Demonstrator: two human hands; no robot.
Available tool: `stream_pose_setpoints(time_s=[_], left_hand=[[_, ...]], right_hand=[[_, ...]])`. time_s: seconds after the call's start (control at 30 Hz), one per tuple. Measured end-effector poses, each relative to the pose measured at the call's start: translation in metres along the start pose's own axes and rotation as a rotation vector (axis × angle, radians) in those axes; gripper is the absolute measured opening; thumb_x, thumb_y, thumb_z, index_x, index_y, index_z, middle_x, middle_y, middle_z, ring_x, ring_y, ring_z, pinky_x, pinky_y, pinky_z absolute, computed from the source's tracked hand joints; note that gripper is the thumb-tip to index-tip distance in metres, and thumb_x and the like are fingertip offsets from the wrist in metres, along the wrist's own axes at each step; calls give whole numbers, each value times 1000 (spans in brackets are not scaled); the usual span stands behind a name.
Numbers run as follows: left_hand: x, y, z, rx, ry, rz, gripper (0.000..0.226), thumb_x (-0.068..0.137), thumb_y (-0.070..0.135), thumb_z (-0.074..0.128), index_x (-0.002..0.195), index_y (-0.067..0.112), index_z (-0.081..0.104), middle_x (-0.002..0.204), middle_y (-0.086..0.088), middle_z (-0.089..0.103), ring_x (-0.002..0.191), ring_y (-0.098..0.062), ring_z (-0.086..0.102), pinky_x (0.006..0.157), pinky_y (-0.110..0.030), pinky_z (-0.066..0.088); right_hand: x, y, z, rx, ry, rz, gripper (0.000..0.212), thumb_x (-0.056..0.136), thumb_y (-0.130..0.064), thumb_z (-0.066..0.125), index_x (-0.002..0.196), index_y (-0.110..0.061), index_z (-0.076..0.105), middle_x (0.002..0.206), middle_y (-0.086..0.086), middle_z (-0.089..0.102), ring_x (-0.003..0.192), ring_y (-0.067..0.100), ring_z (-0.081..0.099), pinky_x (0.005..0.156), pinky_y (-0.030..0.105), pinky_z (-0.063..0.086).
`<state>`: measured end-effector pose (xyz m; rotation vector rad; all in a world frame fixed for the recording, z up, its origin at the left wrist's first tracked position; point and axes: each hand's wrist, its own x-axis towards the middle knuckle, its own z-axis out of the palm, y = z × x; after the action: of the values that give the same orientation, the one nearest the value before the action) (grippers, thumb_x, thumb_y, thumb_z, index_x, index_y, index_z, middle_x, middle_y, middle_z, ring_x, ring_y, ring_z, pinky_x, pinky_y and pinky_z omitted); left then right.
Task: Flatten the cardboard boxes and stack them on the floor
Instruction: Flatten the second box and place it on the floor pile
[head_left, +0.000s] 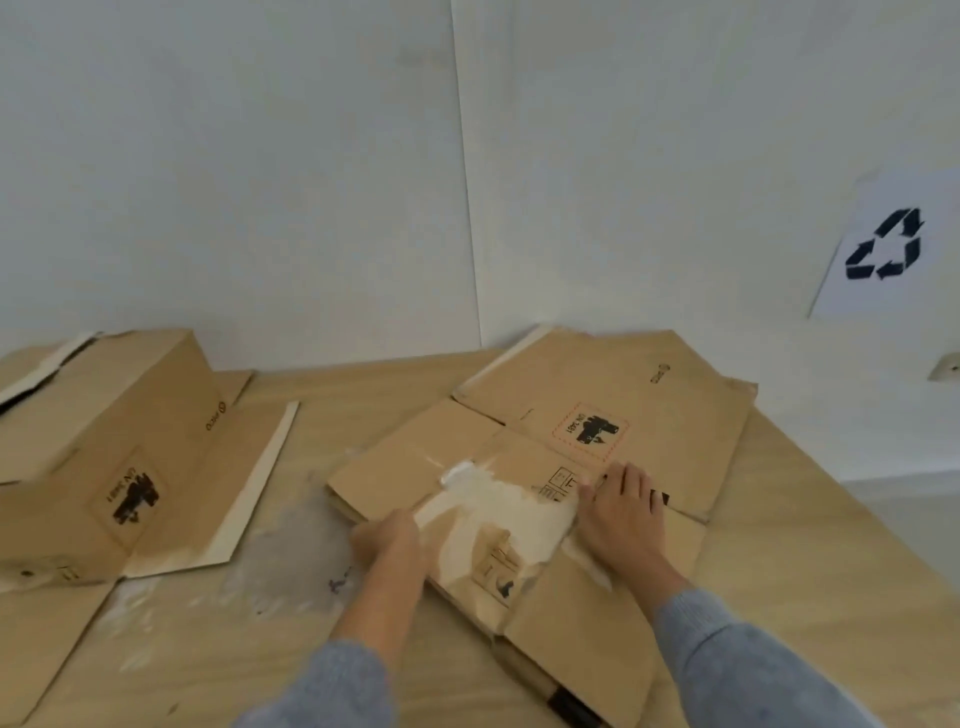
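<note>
White wall (260, 156) up top, pale wooden floor (831, 571) below, and on it at the far left an unflattened brown cardboard box (104, 441) with flaps splayed out. By the wall at centre-right lies a flattened brown cardboard sheet (649, 395) bearing an orange-dashed label, and overlapping its near edge is the collapsed brown cardboard box with torn white patches (545, 587). The left hand (389, 540) grips its left edge, fingers curled over the cardboard; the right hand (621, 514) presses flat on top, fingers together. A white recycling-symbol paper (888, 244) hangs on the wall, right.
</note>
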<state>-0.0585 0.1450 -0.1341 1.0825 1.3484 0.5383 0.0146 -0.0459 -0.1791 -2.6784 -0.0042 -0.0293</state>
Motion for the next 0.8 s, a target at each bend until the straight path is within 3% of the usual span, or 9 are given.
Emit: stream_pose_setpoints(time_s=[0.13,0.2,0.3,0.37,0.47,0.57,0.7,0.8], left_hand=[[9,-16,22,135,76,132,56,73,-13,60,124,-2,39,131,-27,47,114,-43,52,91,-49,50],[9,-18,26,218,78,168,68,69,-18,62,129,-2,34,137,-26,37,120,-44,43,98,-47,44],[0,-23,26,472,64,344,78,69,-6,71,135,-3,29,148,-22,22,133,-40,26,111,-44,28],[0,-29,27,614,35,440,76,70,4,72,135,-2,33,149,-19,23,137,-36,22,114,-43,20],[-3,-24,29,669,47,406,62,72,12,69,127,0,42,144,-17,33,135,-33,26,113,-47,19],[-1,-29,38,868,0,665,60,77,10,63,132,4,39,148,-16,29,141,-32,16,116,-49,13],[15,-39,48,1008,-225,936,59,83,3,42,140,14,33,155,-6,25,146,-25,11,120,-45,9],[15,-48,42,1054,-217,953,56,87,5,40,140,20,35,155,-3,25,145,-23,13,120,-43,12]], right_hand=[[0,4,12,-154,-14,-21,73,95,-49,14,150,-3,2,160,13,3,148,27,0,120,42,1],[3,8,13,-159,-15,-34,72,95,-49,12,150,-4,0,160,12,0,148,26,-2,121,42,1],[5,11,10,-181,-65,-53,72,95,-50,10,150,-6,-3,160,11,-3,148,24,-5,121,42,0],[3,16,9,-197,-90,-76,71,96,-51,9,150,-7,-5,160,10,-5,148,24,-6,121,42,1],[0,30,-3,-234,-136,-188,75,91,-56,2,150,-10,-6,160,8,-6,148,22,-7,121,42,1],[-8,40,-13,-264,-168,-280,94,72,-65,-16,150,-13,-6,160,5,-6,148,20,-7,119,38,-3],[1,43,-10,-287,-157,-300,74,90,-57,2,150,-15,-7,160,5,-6,148,20,-7,119,38,-3],[10,47,-12,-315,-193,-356,83,83,-63,-5,151,-16,-4,160,3,-3,148,20,-4,118,36,-2]])
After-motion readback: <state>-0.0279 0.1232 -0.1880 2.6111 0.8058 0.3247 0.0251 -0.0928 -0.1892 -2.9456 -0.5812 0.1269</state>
